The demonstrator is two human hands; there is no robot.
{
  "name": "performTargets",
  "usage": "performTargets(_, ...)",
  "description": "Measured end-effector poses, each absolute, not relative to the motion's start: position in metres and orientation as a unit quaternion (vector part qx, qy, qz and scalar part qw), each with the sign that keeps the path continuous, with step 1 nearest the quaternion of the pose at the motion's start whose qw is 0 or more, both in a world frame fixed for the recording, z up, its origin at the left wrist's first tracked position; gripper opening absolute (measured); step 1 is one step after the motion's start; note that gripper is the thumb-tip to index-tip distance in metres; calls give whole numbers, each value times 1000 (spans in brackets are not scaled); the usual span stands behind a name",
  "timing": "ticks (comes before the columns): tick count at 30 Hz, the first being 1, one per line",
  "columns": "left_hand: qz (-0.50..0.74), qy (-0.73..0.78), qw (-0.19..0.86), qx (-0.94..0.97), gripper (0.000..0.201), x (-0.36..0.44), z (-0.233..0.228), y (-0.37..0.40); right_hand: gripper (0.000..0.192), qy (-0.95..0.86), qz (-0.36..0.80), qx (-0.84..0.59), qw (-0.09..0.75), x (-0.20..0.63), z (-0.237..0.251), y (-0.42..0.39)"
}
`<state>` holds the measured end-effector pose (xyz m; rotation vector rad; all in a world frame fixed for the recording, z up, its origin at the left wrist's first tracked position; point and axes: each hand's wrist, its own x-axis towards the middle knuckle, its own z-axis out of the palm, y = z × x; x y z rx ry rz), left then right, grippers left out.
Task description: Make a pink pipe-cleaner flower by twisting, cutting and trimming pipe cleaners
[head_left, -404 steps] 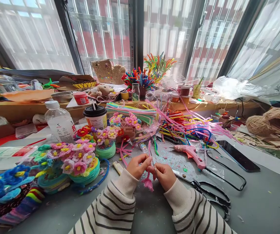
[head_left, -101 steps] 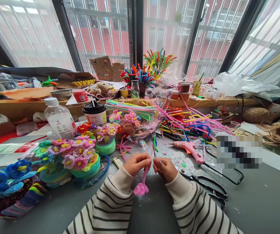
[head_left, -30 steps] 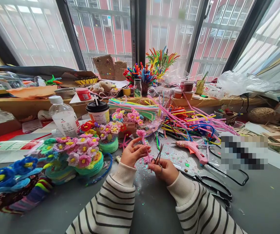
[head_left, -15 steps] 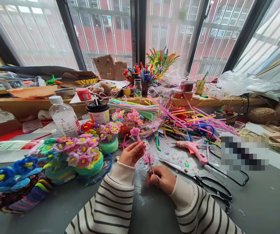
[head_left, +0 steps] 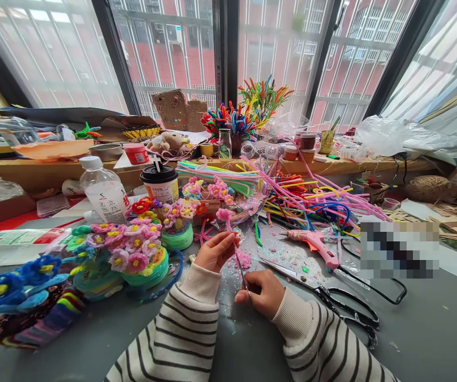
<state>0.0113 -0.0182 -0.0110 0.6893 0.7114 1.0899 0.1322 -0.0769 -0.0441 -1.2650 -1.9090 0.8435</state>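
Note:
Pinched between the fingers of my left hand (head_left: 215, 253) is a pink pipe cleaner (head_left: 224, 215), its fluffy curled end standing above the fingertips. My right hand (head_left: 267, 292) is closed around small scissors (head_left: 240, 269). Their thin blades point up and left, and the tips reach the left fingertips by the pipe cleaner; I cannot tell whether they touch it. Just behind the blades, a clump of pink fuzzy pieces (head_left: 244, 259) lies on the grey table. The lower part of the pipe cleaner is hidden by my fingers.
Large black-handled scissors (head_left: 334, 300) and a pink glue gun (head_left: 311, 245) lie to the right. Pipe-cleaner flowers (head_left: 132, 245) in pots crowd the left. Behind them stand a plastic bottle (head_left: 103, 191) and a lidded cup (head_left: 160, 183). Loose pipe cleaners (head_left: 311, 193) spread at the back.
The scissors' blades have come together from spread apart, and their tips have swung left toward my left fingertips. The pipe cleaner's curled end has shifted slightly right.

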Motion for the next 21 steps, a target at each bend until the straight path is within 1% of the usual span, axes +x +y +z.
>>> performTargets(8,521,317,737,292,13,11,-12,-16,47,-705,323,-504,381,132,-48,-74)
performTargets(14,534,307,739,272,9,8,-13,-14,45,-694,331,-489,412,131,-47,-74)
performTargets(18,542,291,744,260,9,8,-14,-14,46,-697,352,-487,391,132,-47,-74)
performTargets(21,531,278,754,269,9,8,-15,-14,53,-722,345,-476,365,133,-47,-75)
